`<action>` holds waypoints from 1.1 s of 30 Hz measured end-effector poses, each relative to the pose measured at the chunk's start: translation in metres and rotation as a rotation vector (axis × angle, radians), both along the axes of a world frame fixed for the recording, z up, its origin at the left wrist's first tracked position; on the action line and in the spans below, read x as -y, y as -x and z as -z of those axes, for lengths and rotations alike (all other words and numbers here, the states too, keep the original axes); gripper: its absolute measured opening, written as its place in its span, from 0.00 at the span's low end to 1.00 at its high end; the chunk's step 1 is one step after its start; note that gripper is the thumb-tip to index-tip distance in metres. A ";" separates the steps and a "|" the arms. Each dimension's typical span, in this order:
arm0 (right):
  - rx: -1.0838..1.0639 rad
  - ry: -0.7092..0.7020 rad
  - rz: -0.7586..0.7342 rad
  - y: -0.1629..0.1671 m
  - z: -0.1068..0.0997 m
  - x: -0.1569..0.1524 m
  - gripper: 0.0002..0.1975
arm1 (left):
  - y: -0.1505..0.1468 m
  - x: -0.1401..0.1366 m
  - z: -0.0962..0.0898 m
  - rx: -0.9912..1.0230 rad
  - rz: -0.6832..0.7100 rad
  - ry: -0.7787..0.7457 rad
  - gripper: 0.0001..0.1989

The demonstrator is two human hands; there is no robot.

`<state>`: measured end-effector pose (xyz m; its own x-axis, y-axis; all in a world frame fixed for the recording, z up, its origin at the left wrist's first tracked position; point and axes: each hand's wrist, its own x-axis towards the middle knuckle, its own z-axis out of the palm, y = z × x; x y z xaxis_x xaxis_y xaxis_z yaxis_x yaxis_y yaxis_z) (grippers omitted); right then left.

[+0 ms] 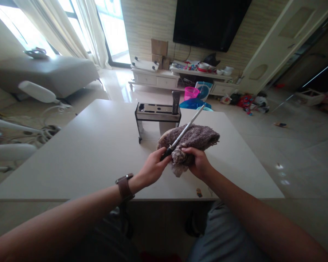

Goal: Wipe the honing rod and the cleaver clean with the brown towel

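Observation:
My left hand is wrapped round the black handle of a sharpening steel, whose pale rod slants up and to the right. Bunched in my right hand is a fuzzy grey-brown cloth, with my thumb lying on top of it. The cloth sits under and beside the rod, close to the handle. Just beyond stands a knife block on the white table, with slots along its top. One knife is in its right end, dark handle up and blade below.
A small sticker is at the table's near edge. White chairs stand to the left. Past the table's far edge are a pink basket and a blue plastic item. A low cabinet runs below the television.

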<state>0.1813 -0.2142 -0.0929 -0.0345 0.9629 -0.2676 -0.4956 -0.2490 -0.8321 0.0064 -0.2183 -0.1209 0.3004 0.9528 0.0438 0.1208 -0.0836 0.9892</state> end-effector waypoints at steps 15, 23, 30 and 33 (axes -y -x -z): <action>-0.046 0.003 0.017 -0.001 0.000 -0.003 0.13 | 0.002 -0.008 -0.003 0.284 0.131 0.369 0.20; -0.022 0.039 -0.007 -0.003 0.002 -0.002 0.13 | 0.002 -0.004 -0.004 0.301 0.153 0.330 0.19; -0.015 0.039 -0.033 -0.006 0.004 -0.004 0.10 | 0.007 -0.004 -0.011 0.294 0.204 0.308 0.21; 0.026 -0.038 -0.056 -0.006 0.004 -0.004 0.09 | 0.010 -0.003 -0.014 0.297 0.234 0.319 0.21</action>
<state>0.1875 -0.2102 -0.0969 -0.0824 0.9690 -0.2328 -0.4599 -0.2442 -0.8537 -0.0038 -0.2150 -0.1066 0.5265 0.8413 -0.1226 -0.1566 0.2377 0.9586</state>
